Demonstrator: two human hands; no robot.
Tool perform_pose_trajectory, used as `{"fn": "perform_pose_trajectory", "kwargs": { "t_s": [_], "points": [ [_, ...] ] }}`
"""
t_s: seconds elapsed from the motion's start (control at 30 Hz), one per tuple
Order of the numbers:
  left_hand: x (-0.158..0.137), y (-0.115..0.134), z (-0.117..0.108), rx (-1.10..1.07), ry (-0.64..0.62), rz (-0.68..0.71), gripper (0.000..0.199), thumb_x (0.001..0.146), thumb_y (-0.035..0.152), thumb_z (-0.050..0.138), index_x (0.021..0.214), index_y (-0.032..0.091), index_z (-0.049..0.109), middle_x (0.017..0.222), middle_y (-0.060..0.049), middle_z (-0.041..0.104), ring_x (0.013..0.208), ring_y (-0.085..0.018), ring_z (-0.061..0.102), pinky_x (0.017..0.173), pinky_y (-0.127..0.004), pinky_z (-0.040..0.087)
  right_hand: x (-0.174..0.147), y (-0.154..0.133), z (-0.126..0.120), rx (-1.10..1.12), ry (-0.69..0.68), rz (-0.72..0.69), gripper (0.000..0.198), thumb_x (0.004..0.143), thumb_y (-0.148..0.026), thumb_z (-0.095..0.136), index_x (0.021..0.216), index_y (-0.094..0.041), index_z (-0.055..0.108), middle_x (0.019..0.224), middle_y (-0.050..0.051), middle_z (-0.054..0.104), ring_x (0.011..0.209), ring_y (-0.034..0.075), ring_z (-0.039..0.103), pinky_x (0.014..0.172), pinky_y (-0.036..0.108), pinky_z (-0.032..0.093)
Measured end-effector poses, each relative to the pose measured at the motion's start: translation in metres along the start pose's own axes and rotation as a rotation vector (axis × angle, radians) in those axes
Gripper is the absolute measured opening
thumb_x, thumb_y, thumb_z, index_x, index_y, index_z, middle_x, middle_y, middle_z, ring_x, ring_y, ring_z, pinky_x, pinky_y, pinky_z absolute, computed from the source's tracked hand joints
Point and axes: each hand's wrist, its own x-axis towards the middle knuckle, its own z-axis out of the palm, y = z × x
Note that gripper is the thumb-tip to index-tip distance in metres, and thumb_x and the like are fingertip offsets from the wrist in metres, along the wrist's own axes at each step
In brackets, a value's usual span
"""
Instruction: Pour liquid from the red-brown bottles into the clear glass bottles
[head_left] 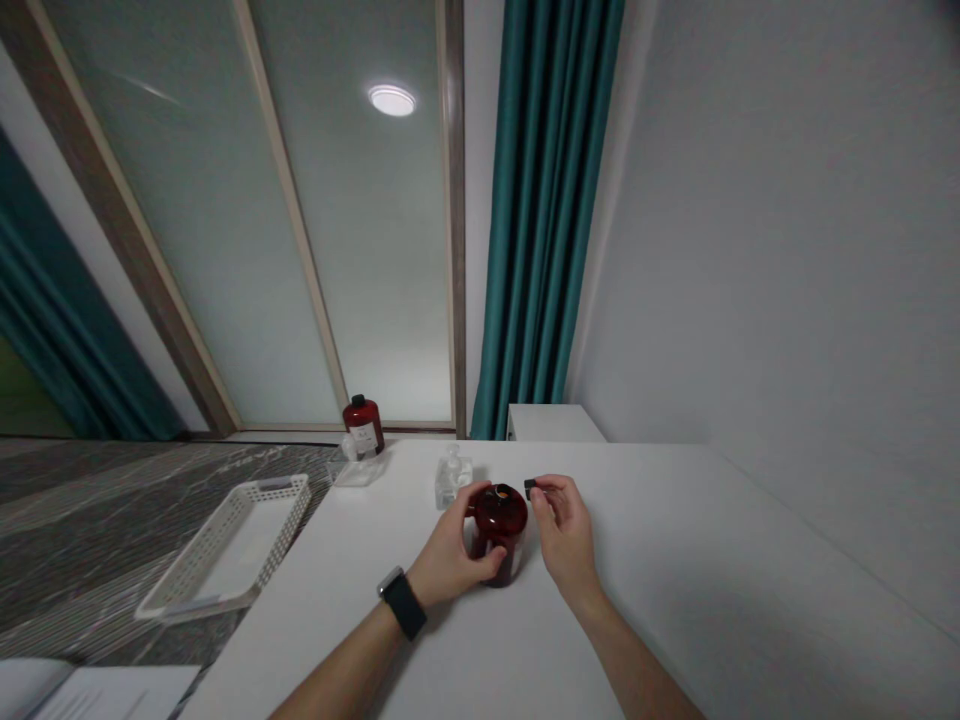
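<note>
A dark red bottle (501, 512) stands upright on the white table, its mouth uncovered at the top. My left hand (457, 548) is wrapped round its left side, thumb across the front. Just right of the bottle, my right hand (562, 525) pinches a small black cap (530, 489) between thumb and fingers, apart from the bottle's mouth. Behind my left hand stands a clear glass bottle (453, 478).
A second red bottle (364, 428) with a black cap and white label stands at the table's far left corner, by a clear plastic piece (358, 470). A white basket (225, 550) lies left of the white table (660, 570). An open book (112, 692) is at lower left.
</note>
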Motion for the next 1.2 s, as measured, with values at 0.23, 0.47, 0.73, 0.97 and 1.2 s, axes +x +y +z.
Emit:
{"fn": "perform_pose_trajectory", "kwargs": {
  "t_s": [0.23, 0.47, 0.73, 0.97, 1.2],
  "points": [
    [-0.006, -0.001, -0.001, -0.005, -0.015, -0.003, 0.071, 0.067, 0.016, 0.069, 0.132, 0.018, 0.041, 0.131, -0.014, 0.056, 0.119, -0.031, 0.057, 0.106, -0.049, 0.044, -0.011, -0.005, 0.005, -0.039, -0.015, -0.084, 0.017, 0.090, -0.038, 0.060, 0.094, -0.022, 0.064, 0.090, 0.005, 0.068, 0.086, 0.021, 0.064, 0.080, 0.035, 0.053],
    [-0.009, 0.000, 0.006, -0.022, -0.029, -0.017, 0.072, 0.066, 0.018, 0.072, 0.131, 0.017, 0.041, 0.128, -0.014, 0.057, 0.116, -0.031, 0.057, 0.104, -0.048, 0.046, -0.015, -0.007, 0.008, -0.055, -0.049, -0.201, 0.009, 0.092, -0.030, 0.059, 0.095, -0.023, 0.064, 0.095, 0.006, 0.066, 0.094, 0.022, 0.062, 0.085, 0.037, 0.051],
    [-0.010, -0.003, 0.010, -0.048, -0.035, -0.005, 0.072, 0.066, 0.016, 0.073, 0.131, 0.017, 0.041, 0.129, -0.014, 0.057, 0.117, -0.031, 0.056, 0.104, -0.048, 0.044, -0.016, -0.017, 0.004, -0.138, -0.194, -0.324, 0.011, 0.091, -0.022, 0.058, 0.099, -0.025, 0.065, 0.100, 0.007, 0.066, 0.097, 0.023, 0.062, 0.087, 0.039, 0.051],
    [-0.009, 0.002, 0.008, -0.065, -0.044, -0.008, 0.072, 0.067, 0.017, 0.072, 0.132, 0.016, 0.040, 0.129, -0.013, 0.055, 0.116, -0.030, 0.054, 0.104, -0.047, 0.043, -0.014, -0.018, -0.002, -0.163, -0.270, -0.374, 0.019, 0.092, -0.017, 0.055, 0.104, -0.027, 0.065, 0.105, 0.006, 0.067, 0.103, 0.022, 0.059, 0.091, 0.039, 0.049],
    [-0.009, 0.002, 0.009, -0.077, -0.049, -0.006, 0.071, 0.067, 0.015, 0.072, 0.131, 0.017, 0.040, 0.128, -0.012, 0.056, 0.116, -0.029, 0.054, 0.103, -0.046, 0.042, -0.011, -0.022, -0.004, -0.140, -0.324, -0.377, 0.021, 0.091, -0.015, 0.055, 0.105, -0.028, 0.066, 0.104, 0.006, 0.067, 0.104, 0.023, 0.058, 0.091, 0.040, 0.048]
  ]
}}
